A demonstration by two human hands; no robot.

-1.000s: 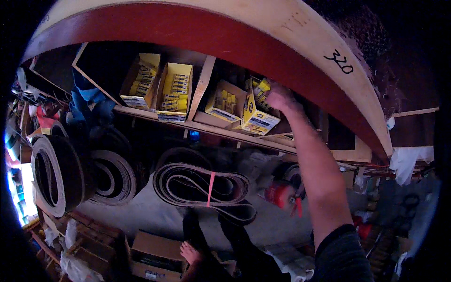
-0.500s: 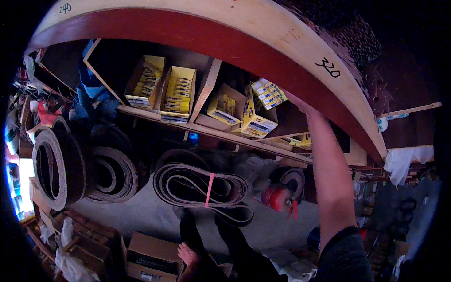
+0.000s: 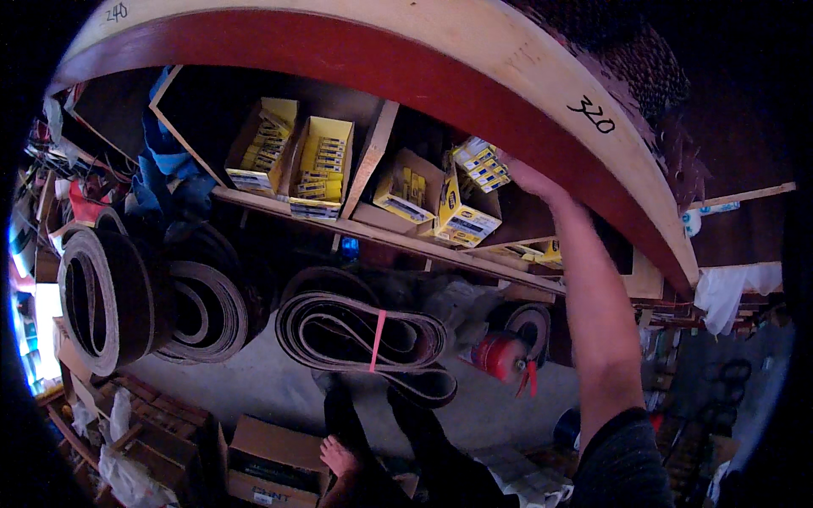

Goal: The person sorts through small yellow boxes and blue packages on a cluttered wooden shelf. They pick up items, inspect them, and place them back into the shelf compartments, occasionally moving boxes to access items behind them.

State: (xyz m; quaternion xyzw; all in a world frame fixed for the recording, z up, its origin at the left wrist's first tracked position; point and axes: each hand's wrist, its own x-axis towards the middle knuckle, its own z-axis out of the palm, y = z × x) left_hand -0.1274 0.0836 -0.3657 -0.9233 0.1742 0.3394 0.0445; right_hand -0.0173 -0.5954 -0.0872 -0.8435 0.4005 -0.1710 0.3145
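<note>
My right hand reaches into a shelf compartment, its fingers closed at the edge of a pack of small yellow-and-white boxes. The fingertips are partly hidden behind the pack and under the shelf's red edge. Just below the pack stands an open yellow carton, tilted. To its left is another open carton with a few small yellow boxes inside. Down low, my left hand rests against my dark-clothed leg, fingers laid out and holding nothing.
A curved wood-and-red shelf edge runs overhead. Two more open cartons fill the left compartment. Below hang or lie rolled abrasive belts, one bundle tied with a pink band. A red fire extinguisher and a cardboard box stand lower.
My right hand and the pack have shifted slightly left, with the pack tilting a little. My left hand stays where it was.
</note>
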